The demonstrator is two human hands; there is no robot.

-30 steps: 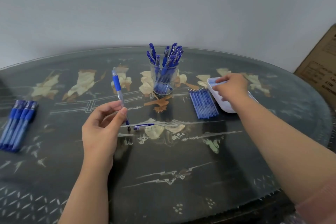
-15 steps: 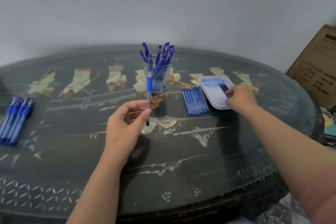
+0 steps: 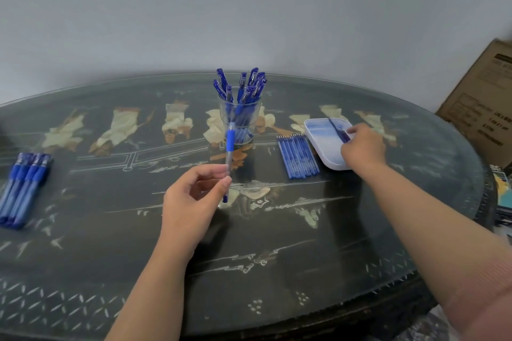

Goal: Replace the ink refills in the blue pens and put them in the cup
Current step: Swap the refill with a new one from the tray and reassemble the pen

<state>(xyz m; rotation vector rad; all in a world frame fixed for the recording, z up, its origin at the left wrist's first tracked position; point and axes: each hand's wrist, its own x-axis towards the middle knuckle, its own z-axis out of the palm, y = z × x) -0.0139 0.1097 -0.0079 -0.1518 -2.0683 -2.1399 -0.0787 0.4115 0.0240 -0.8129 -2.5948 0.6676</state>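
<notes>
Dark oval table point(image 3: 277, 271) carries a white tray point(image 3: 318, 134) near its right edge and a pen-filled cup point(image 3: 250, 111) at far centre. Right hand point(image 3: 361, 147) lies over the tray, touching a refill point(image 3: 336, 127), grip unclear; left hand point(image 3: 188, 202) pinches one blue pen point(image 3: 230, 141) upright near centre.

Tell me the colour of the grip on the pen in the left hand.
The grip is blue, clearest in the head view.

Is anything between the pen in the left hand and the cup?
Nothing visible stands between the pen in the left hand and the cup; only the pens standing in it crowd its mouth.
</notes>
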